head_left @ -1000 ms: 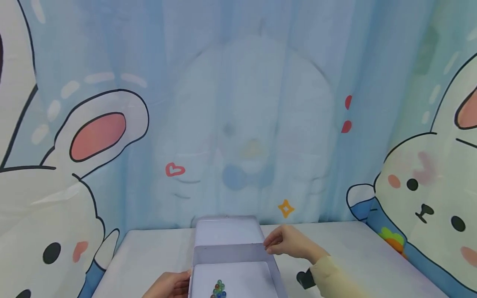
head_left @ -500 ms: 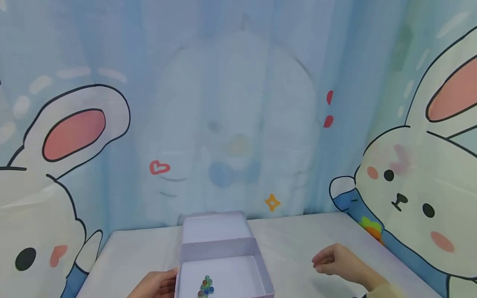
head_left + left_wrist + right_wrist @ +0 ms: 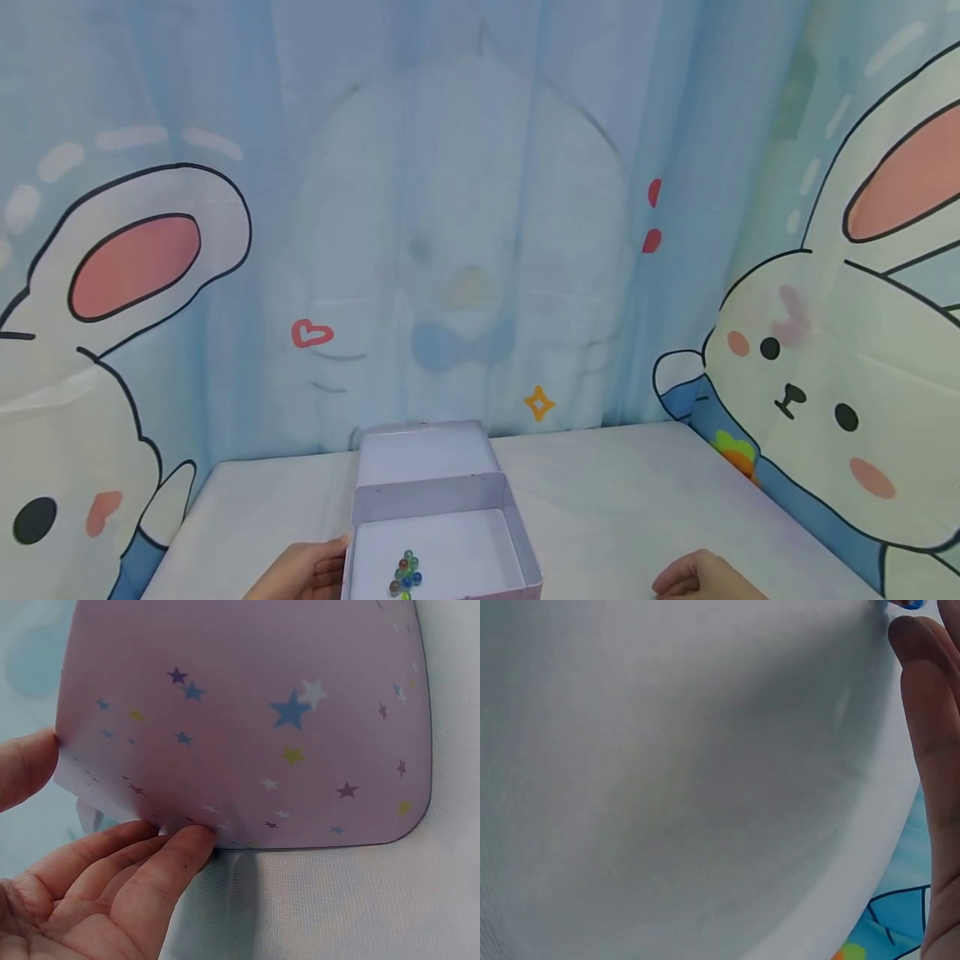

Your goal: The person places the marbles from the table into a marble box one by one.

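Observation:
The shallow lilac box (image 3: 517, 542) lies on the table, a small cluster of coloured glass marbles (image 3: 406, 575) on its floor. My left hand (image 3: 300, 572) grips the box's left side; in the left wrist view the thumb is at one edge of the star-printed wall (image 3: 247, 750) and the fingertips at the opposite edge. At the bottom right of the head view my right hand (image 3: 705, 577) is low over the table, fingers loosely bent. The right wrist view has straight fingers (image 3: 930, 712) reaching near a shiny blue thing (image 3: 911, 604), mostly cut off by the frame's top edge.
A flat pale panel (image 3: 427, 454) like the box's lid stands at the box's far side. White cloth covers the table (image 3: 600, 492). Behind it hangs a blue curtain (image 3: 465, 208) printed with cartoon rabbits.
My right hand has left the box's far right corner and moved right, then down toward the bottom edge. The left hand keeps its grip on the box. The head view has shifted to the right.

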`<state>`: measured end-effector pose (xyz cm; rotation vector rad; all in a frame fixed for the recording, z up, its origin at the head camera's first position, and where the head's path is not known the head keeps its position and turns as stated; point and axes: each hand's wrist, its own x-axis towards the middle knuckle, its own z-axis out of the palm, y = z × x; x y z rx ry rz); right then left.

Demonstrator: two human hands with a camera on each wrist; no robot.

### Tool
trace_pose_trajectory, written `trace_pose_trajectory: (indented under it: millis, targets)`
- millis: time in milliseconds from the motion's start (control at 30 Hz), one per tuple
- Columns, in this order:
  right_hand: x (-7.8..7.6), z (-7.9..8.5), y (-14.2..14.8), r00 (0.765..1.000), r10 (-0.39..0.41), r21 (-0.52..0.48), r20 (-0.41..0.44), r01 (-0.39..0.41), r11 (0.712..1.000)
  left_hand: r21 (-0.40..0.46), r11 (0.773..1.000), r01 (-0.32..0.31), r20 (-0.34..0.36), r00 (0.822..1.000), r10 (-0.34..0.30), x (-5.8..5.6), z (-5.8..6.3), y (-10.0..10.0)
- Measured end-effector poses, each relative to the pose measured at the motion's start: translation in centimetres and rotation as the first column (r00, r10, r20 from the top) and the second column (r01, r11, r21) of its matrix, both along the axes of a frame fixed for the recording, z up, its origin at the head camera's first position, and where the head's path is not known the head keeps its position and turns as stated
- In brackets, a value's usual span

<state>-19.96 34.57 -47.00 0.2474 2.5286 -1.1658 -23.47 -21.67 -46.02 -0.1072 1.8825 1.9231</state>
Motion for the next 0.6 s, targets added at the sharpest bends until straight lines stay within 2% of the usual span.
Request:
trace_pose_trajectory:
  millis: [100,200,333,500,600]
  targets:
    - [0.1,-0.4,-0.4,0.999,-0.037,0.020,0.005,0.037,0.999,-0.016,1.000,-0.008,0.007,1.000,0.009,0.0,0.2,0.2]
    - [0.1,-0.3,-0.9,0.999,-0.042,0.054,0.007,0.042,0.998,-0.026,0.999,-0.020,0.017,1.000,0.020,0.0,0.1,0.3]
    - [-0.1,0.2,-1.6,1.000,-0.011,0.105,0.011,0.010,0.994,-0.026,0.999,-0.035,0.027,0.999,0.035,0.0,0.1,0.3]
    - [-0.3,0.3,-1.7,1.000,0.014,0.164,0.013,-0.016,0.986,-0.008,1.000,-0.025,0.025,0.999,0.025,-0.1,0.0,0.2]
    - [-0.5,0.2,-1.5,1.000,0.012,0.161,0.009,-0.013,0.987,-0.004,1.000,-0.015,0.020,1.000,0.015,-0.1,0.0,0.2]
